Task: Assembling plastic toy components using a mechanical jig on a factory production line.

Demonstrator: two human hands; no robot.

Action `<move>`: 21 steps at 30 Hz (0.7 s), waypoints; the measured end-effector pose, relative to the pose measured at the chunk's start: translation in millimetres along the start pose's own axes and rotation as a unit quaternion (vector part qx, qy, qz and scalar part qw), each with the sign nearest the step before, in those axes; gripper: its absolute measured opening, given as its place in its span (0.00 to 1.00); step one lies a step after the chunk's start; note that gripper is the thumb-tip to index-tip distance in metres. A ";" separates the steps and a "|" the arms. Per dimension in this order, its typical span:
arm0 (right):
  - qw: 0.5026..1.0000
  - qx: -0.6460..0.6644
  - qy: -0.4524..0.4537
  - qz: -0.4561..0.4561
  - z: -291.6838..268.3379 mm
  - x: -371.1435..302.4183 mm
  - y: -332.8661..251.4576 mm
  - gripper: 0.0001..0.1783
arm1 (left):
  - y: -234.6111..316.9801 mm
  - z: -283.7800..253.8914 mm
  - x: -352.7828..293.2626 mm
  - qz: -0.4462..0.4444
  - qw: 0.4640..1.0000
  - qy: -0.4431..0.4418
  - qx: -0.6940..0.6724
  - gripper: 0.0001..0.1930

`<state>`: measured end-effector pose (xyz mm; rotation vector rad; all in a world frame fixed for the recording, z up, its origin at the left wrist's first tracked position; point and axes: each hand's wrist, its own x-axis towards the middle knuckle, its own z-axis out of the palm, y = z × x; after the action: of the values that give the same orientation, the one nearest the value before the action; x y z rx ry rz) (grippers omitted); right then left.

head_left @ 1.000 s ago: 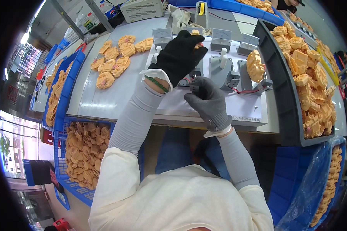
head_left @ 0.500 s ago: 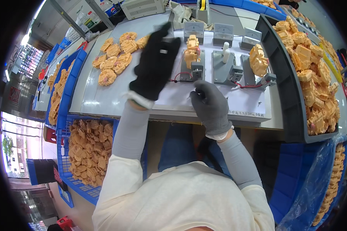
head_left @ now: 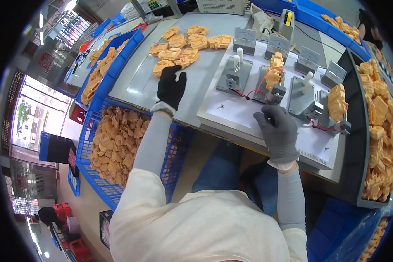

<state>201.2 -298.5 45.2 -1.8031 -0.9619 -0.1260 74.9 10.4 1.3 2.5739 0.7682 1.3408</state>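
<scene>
My left hand [head_left: 172, 89], in a black glove, is at the near edge of a group of moulded orange plastic parts [head_left: 177, 41] on the table. Its thumb stands apart from the fingers, whose tips are by the nearest part [head_left: 162, 67]; whether they touch it I cannot tell. My right hand [head_left: 280, 133], in a grey glove, hovers over the white board with loosely curled fingers and nothing visible in them. Just beyond it, an orange part [head_left: 274, 72] sits upright on a fixture with red wires. Another part [head_left: 337, 102] is on the rightmost fixture.
Two fixtures [head_left: 235, 74] [head_left: 305, 98] show bare white pegs. Small meters [head_left: 244, 40] line the board's back. A grey bin [head_left: 358, 174] of parts stands right, a blue basket [head_left: 85, 150] of parts lower left. Behind are a tape dispenser [head_left: 287, 24] and a beige instrument [head_left: 220, 6].
My left hand has moved from beside the fixtures to the loose parts on the left. The view has turned left, bringing the leftmost fixture out from behind that hand. My right hand stays near the fixtures.
</scene>
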 end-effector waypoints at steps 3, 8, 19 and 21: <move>1.000 0.029 -0.004 -0.002 -3.4 0.4 -5.1 0.06 | -1.1 23.0 25.8 0.061 0.961 -0.087 0.256 0.25; 0.997 0.076 -0.011 -0.013 -6.6 0.0 -3.2 0.04 | 4.3 67.1 39.8 -0.066 0.892 -0.279 0.349 0.37; 0.990 -0.020 -0.050 -0.132 -8.7 -5.5 12.4 0.10 | 5.0 33.9 -4.4 0.139 0.982 -0.112 0.054 0.09; 0.991 -0.018 -0.047 -0.122 -9.8 -6.8 15.9 0.10 | 9.7 32.2 -1.2 0.094 0.993 -0.060 0.029 0.18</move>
<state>210.4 -312.4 34.5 -1.7301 -1.2539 -0.2140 103.6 4.9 -15.3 2.8042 0.5651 1.2127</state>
